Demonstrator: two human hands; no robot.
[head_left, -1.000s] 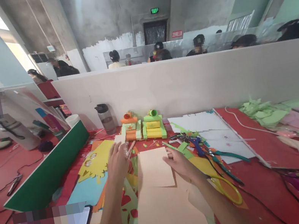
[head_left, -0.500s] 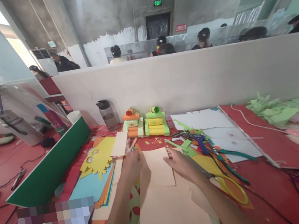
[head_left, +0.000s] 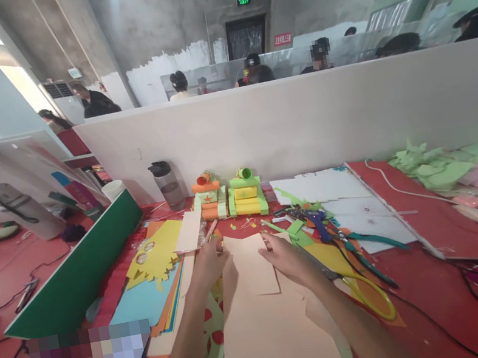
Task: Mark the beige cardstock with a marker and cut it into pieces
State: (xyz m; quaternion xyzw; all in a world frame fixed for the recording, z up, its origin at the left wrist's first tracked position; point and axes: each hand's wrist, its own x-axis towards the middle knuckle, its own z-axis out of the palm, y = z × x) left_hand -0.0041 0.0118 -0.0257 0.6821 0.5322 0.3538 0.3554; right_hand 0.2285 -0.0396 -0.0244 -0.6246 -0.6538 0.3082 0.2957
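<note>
**Peach paper held at both top corners on a craft-strewn worktop**

- Worktop (head_left: 419, 233): red surface, covered with paper and tools, backed by a white partition (head_left: 303, 121).
- Green board (head_left: 75, 276): leaned on edge along the left side.
- White sheets (head_left: 338, 192): lay flat to the right of centre, near the partition.
- Peach paper (head_left: 268, 322): large sheet lay at centre, with a smaller piece at its far end.
- Yellow cut-out (head_left: 159, 251): lay left of the peach paper, over blue card.
- Left hand (head_left: 210, 263): rested at the small piece's top left corner, fingers curled; whether it pinched the paper could not be told.
- Right hand (head_left: 285, 257): at the top right corner, fingertips pressed on the paper's edge, grip loosely closed.
- Two paper models (head_left: 229, 196): orange and yellow-green, stood against the partition.
- Water bottle (head_left: 168, 184): upright, left of the models.
- Scissors (head_left: 371, 297): yellow-handled, just right of the right forearm.
</note>
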